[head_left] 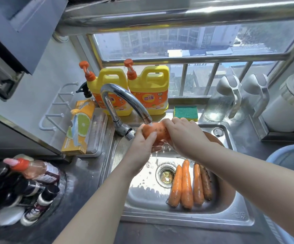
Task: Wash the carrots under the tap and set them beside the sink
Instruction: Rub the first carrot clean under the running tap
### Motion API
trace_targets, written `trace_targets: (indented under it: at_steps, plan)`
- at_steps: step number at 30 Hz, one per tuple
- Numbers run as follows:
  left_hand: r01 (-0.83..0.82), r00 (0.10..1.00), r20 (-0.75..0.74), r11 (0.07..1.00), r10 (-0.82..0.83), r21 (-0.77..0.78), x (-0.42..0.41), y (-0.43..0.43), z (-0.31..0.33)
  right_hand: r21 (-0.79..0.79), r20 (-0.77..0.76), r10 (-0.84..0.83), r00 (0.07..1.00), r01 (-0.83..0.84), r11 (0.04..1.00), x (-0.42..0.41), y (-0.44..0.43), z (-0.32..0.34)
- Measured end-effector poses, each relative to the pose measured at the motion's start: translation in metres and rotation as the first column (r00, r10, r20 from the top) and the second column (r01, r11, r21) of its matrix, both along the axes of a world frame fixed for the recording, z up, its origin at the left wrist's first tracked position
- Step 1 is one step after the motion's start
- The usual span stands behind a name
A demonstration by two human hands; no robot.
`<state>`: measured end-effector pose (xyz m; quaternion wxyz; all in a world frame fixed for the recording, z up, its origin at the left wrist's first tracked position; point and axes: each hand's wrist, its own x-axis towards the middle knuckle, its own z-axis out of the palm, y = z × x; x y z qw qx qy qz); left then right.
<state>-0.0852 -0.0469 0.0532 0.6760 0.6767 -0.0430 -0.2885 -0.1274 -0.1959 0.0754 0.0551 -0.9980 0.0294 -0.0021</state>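
- One carrot (pixel 154 132) is held under the tap (pixel 123 97) so the stream strikes it.
- Left grip (pixel 141 143) and right grip (pixel 183 136) are curled round its ends, likely for rubbing.
- Four carrots (pixel 186 184) are laid in the sink (pixel 230 213) below the tap, seemingly awaiting washing.

Glossy steel sink (pixel 237 220) and chrome tap (pixel 123 97); wet, rough-skinned carrots (pixel 186 184); shiny plastic detergent jugs (pixel 149 88); coarse sponge (pixel 185 112).
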Motion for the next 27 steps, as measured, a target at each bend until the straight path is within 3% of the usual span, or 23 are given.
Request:
trace_targets:
  at_steps: [7,16,20,27]
  plan:
    - [-0.158,0.987,0.042,0.981,0.154,0.113,0.003,0.002,0.001,-0.106,0.089,0.072,0.993,-0.063,0.992,0.005,0.009,-0.002]
    - [0.027,0.98,0.185,0.973,-0.071,0.229,0.01,0.02,0.004,-0.033,0.077,0.058,0.995,-0.056,0.998,0.009,0.004,-0.006]
    - [-0.07,0.968,0.252,0.958,-0.002,0.277,0.018,0.016,0.0,-0.068,0.083,0.06,0.995,-0.055,0.996,0.012,0.004,-0.006]
    - [-0.042,0.97,0.242,0.97,-0.018,0.239,0.015,0.026,-0.005,-0.039,0.098,0.074,0.992,-0.07,0.997,0.008,0.003,-0.007]
